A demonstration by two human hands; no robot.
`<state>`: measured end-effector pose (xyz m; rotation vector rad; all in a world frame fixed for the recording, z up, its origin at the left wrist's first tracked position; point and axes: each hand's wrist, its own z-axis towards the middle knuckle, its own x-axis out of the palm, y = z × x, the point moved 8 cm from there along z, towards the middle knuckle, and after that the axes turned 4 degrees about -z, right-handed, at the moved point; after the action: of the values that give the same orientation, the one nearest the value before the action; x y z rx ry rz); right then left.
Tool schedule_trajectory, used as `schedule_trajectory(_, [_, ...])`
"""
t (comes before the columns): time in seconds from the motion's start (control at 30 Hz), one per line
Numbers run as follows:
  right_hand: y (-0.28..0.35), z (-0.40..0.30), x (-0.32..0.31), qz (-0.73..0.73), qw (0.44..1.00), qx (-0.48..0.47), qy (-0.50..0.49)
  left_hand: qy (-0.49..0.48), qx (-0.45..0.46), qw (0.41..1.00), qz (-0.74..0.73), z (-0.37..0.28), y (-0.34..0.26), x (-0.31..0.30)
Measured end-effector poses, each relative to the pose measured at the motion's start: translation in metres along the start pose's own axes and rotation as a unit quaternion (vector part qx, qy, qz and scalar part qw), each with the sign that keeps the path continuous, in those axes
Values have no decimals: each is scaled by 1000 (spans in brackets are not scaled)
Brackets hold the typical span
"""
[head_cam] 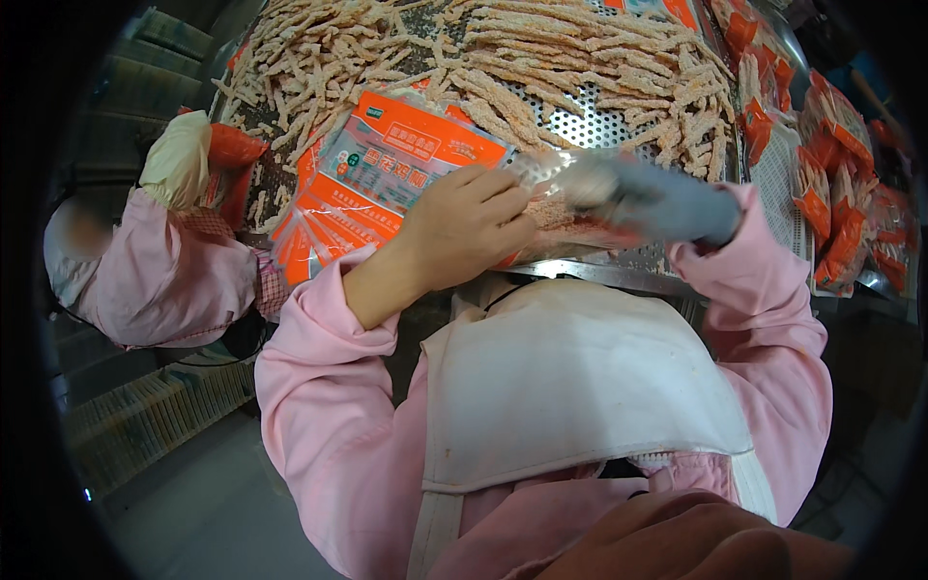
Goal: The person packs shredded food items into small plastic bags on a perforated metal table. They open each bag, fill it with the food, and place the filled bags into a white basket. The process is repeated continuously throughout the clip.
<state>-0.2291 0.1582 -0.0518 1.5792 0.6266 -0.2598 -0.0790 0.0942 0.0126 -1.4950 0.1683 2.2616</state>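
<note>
My bare left hand (475, 225) has its fingers curled on the edge of a clear plastic bag (558, 243) with orange parts. Breaded strips show through its film. My right hand (652, 199), in a grey-blue glove, is at the bag's other side, blurred; its fingertips are hidden behind shiny film, and whether they grip anything is unclear. Left of the bag, a fanned stack of flat orange printed bags (348, 210) lies partly under my left forearm. Beyond my hands, rows of pale crumb-coated strips (580, 51) cover much of a perforated metal tray (580, 127).
A looser pile of coated strips (312, 65) lies at the far left. Filled orange-ended bags (844, 210) stand to the right, beside a white perforated surface (776, 181). At the left, a co-worker in pink (174, 275) reaches a pale-gloved hand (177, 159) toward an orange bag (232, 148).
</note>
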Motion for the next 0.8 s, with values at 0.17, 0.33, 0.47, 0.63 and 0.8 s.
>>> schedule_trajectory(0.17, [14,6,-20,274,960,-11,60,-4,86,996,8,-18,-50,2])
schedule_trajectory(0.33, [-184,72,-7,-289,927,159,-179,75,70,995,6,-20,-51,7])
schedule_trajectory(0.47, [-199,84,-22,-226,919,311,-91,37,-25,999,-4,-47,-49,-4])
schedule_trajectory(0.63, [-154,194,-16,-279,936,203,-65,18,9,998,-64,-36,-45,2])
schedule_trajectory(0.8, [-200,240,16,-259,949,165,-75,19,34,997,-62,-25,-40,5])
